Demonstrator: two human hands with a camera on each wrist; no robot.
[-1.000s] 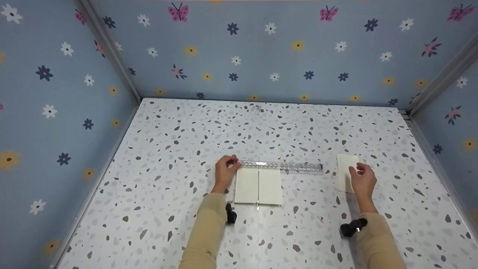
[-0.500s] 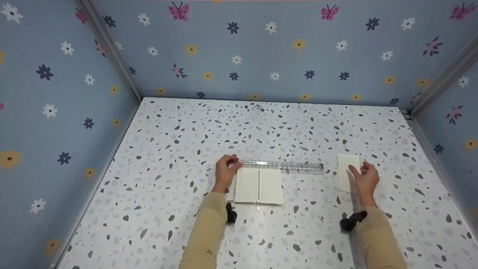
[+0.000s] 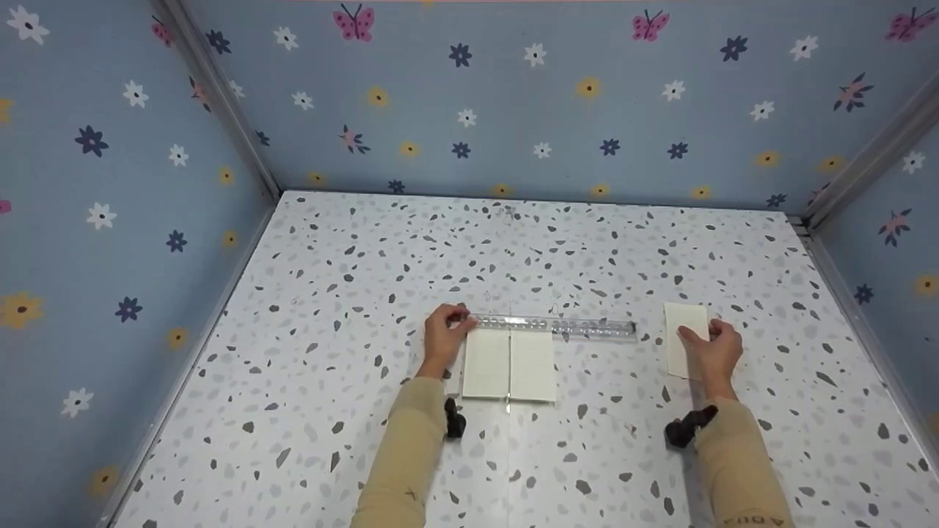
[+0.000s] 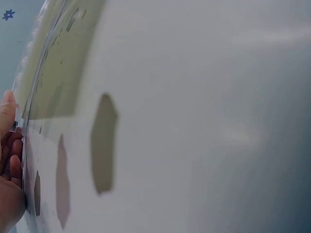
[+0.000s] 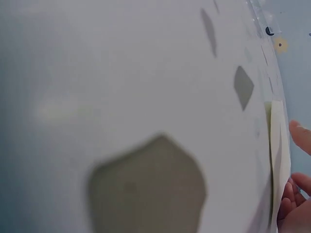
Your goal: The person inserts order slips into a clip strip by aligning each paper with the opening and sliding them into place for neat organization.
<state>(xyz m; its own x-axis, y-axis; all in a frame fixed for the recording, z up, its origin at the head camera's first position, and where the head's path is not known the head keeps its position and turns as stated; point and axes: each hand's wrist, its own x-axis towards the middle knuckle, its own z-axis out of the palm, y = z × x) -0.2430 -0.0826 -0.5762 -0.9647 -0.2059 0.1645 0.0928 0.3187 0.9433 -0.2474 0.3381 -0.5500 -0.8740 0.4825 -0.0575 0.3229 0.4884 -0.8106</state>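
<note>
In the head view my left hand (image 3: 444,337) pinches the left end of a clear plastic ruler (image 3: 594,329). The ruler lies across the top of an open booklet (image 3: 486,364) with cream pages. My right hand (image 3: 719,348) is at the right side of a separate cream paper slip (image 3: 678,356), its thumb over the slip. The right wrist view has the paper slip (image 5: 280,145) edge-on; my thumb is apart from the other fingers, which are close to its edge. The left wrist view shows thumb and fingers at the ruler's end beside a booklet page (image 4: 63,92).
The white speckled table (image 3: 411,249) extends around the booklet and slip. Blue flowered walls (image 3: 513,95) stand behind and on both sides. A black wrist camera (image 3: 455,420) sits on the left sleeve; another black camera (image 3: 689,427) is on the right sleeve.
My right hand first shifts a little right, then its thumb moves back left over the paper slip. My left hand, ruler and booklet stay in place.
</note>
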